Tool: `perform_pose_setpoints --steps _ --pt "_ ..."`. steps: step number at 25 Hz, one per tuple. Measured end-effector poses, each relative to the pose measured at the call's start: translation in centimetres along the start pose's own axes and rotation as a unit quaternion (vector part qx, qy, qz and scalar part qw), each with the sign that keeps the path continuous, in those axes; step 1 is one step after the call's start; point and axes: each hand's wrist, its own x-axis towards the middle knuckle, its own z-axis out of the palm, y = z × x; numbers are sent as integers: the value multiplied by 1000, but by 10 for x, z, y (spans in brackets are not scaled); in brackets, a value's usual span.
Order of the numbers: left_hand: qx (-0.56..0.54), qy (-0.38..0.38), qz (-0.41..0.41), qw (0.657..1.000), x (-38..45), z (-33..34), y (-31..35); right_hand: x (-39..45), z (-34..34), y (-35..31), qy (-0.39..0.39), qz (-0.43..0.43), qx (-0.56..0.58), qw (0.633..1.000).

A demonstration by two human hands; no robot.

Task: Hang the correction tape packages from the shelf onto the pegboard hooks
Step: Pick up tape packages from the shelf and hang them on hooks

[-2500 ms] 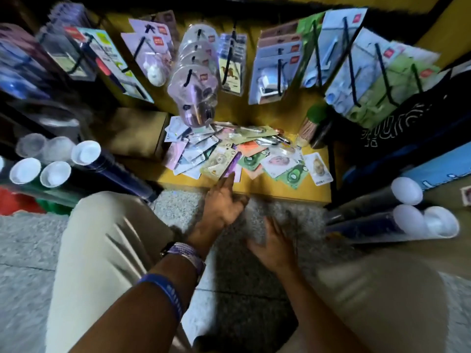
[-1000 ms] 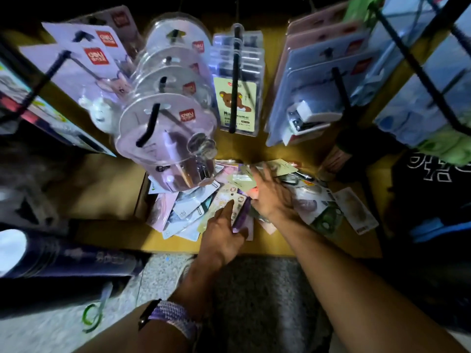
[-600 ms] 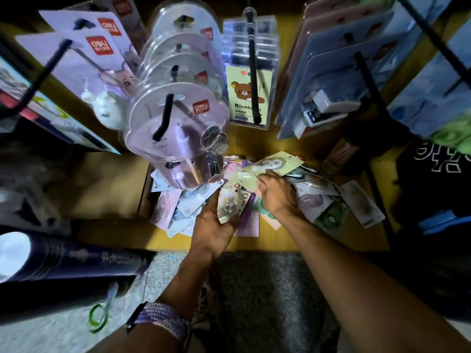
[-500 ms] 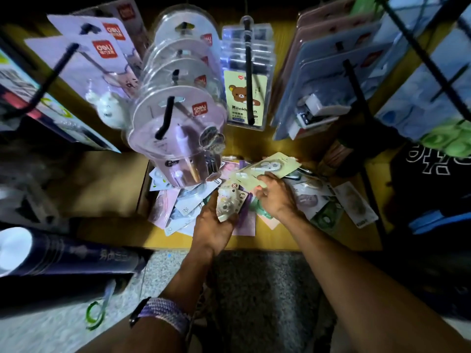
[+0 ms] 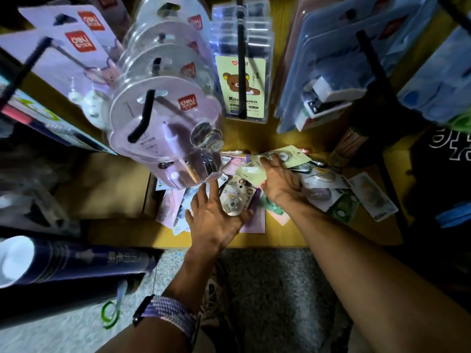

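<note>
A loose heap of correction tape packages lies on the yellow shelf. My left hand holds a cream package with a cat picture and a clear tape wheel just above the heap. My right hand grips pale green packages at the back of the heap. Above them black pegboard hooks carry hanging blister packs, among them a bear card pack.
Round lilac blister packs hang low right over the left of the heap. Blue packs hang at the right. A dark paper roll juts out at the lower left. A brown carton stands left of the heap. Speckled floor below.
Both hands came up from the floor edge into the heap. My left hand took up the cream cat package; my right hand gathered pale green packages and lifted them slightly.
</note>
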Motion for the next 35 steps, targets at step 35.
perform_pose_setpoints --steps 35 --pt "-337 -130 -27 932 -34 40 7 -59 6 110 -21 365 751 550"
